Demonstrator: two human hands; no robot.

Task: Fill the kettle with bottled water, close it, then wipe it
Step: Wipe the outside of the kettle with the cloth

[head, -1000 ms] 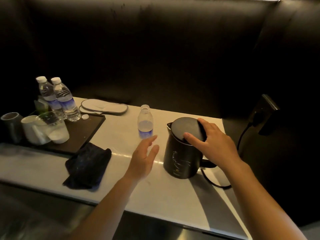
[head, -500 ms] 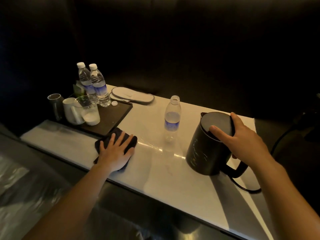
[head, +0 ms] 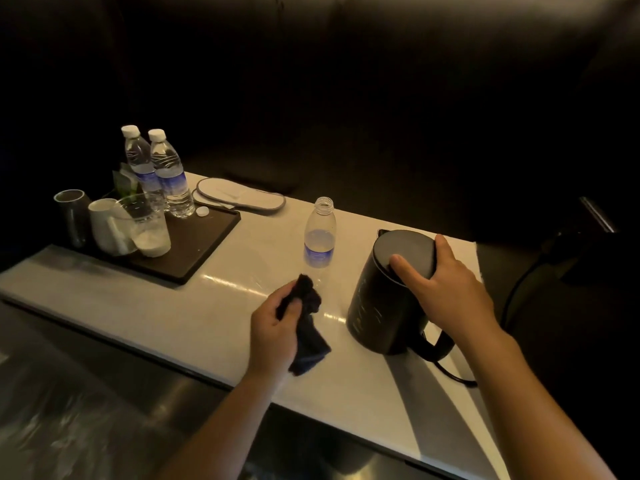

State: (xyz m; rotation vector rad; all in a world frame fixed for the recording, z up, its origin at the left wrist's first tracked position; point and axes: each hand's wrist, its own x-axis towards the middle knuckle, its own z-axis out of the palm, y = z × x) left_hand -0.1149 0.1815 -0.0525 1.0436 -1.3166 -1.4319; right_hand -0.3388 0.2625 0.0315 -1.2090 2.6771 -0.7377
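A black electric kettle (head: 381, 306) stands on the white counter (head: 194, 313) with its lid closed. My right hand (head: 446, 292) rests on top of the lid, fingers wrapped over its rim. My left hand (head: 277, 327) holds a dark cloth (head: 310, 327) bunched up, lifted above the counter just left of the kettle. An uncapped water bottle (head: 320, 237), partly filled, stands behind the cloth, a little left of the kettle.
A dark tray (head: 204, 240) at the left carries two capped water bottles (head: 157, 171), a loose cap (head: 202, 211), a glass (head: 147, 225), a white cup and a dark cup. Flat slippers (head: 242, 199) lie behind the tray. The kettle's cord (head: 453, 374) runs off to the right.
My left hand reached left to the cloth lying on the counter, grasped it and carried it over beside the kettle. My right hand stayed on the kettle lid.
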